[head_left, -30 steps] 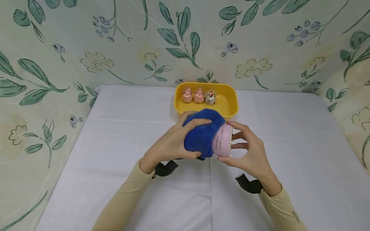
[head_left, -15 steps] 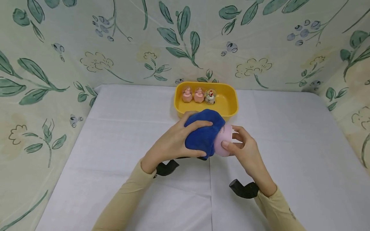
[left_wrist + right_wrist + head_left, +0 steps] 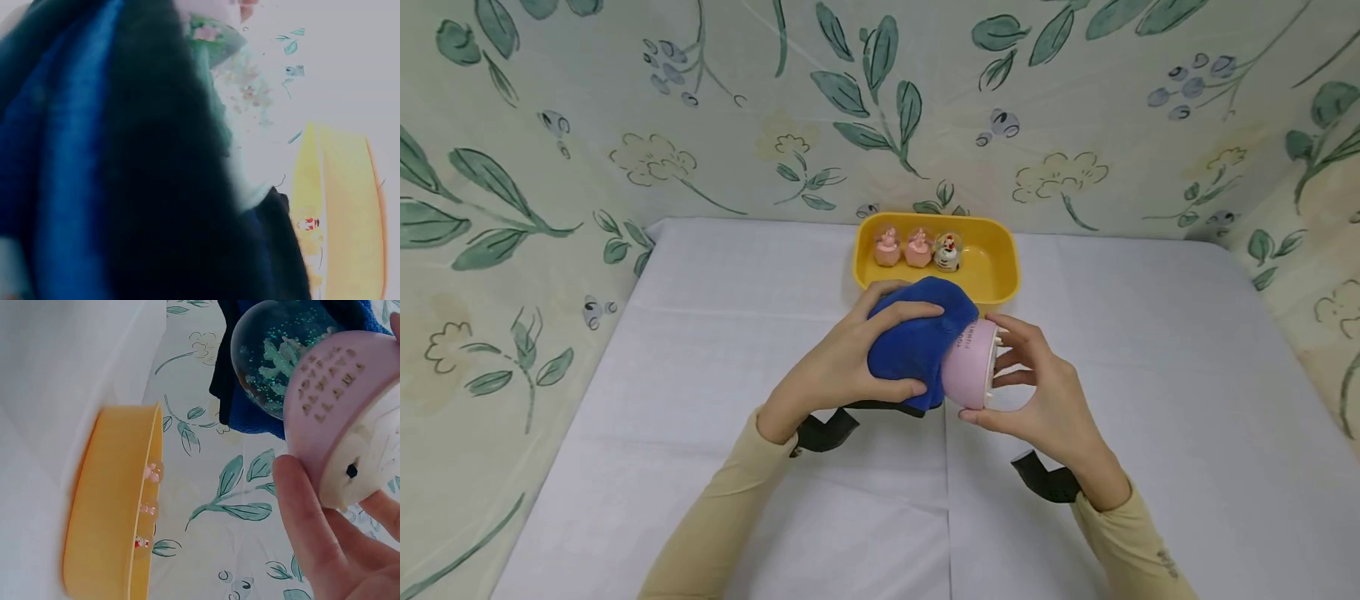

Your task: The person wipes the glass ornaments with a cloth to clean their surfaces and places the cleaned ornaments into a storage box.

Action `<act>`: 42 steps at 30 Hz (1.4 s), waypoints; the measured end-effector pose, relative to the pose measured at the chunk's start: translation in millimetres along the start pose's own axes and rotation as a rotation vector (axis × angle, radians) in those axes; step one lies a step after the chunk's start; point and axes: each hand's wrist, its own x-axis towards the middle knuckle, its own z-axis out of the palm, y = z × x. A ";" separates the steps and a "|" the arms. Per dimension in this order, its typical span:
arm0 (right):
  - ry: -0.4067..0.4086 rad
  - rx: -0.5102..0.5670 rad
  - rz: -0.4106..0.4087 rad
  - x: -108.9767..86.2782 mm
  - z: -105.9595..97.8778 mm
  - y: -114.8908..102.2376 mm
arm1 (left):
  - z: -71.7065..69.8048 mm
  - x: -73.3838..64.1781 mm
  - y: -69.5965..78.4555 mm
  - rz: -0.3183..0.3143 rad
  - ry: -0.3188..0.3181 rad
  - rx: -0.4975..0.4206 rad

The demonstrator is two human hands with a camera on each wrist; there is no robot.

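Note:
A snow globe is held sideways over the middle of the table, its pink base (image 3: 967, 367) facing right. My right hand (image 3: 1045, 392) grips that base by its rim, thumb below and fingers above and behind. Raised lettering and a cream underside with a small dark hole show in the right wrist view. My left hand (image 3: 838, 362) holds a blue cloth (image 3: 917, 333) wrapped over the glass dome. From the right wrist, part of the dome (image 3: 269, 362) shows glitter inside; the cloth hides the rest. Blurred cloth (image 3: 75, 156) fills much of the left wrist view.
A yellow tray (image 3: 992, 287) stands behind the hands at the back of the table. Along its left side sit two small pink domed ornaments (image 3: 917, 250) and a white-and-red one (image 3: 947, 252). A floral curtain (image 3: 737, 125) closes off the back.
The pink base has turned, so its lettering has shifted upward. My right thumb has moved from the side of the base to its lower edge. The cloth has moved slightly left.

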 end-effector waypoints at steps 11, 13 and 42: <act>0.152 0.183 0.106 -1.3 8.8 -0.8 | 4.7 0.8 3.1 0.150 0.048 0.135; 0.156 0.216 0.180 -2.4 10.5 -2.7 | 5.5 0.6 2.7 0.163 0.049 0.162; 0.121 0.094 -0.002 2.9 6.4 13.4 | 5.4 3.8 3.0 0.122 0.053 0.206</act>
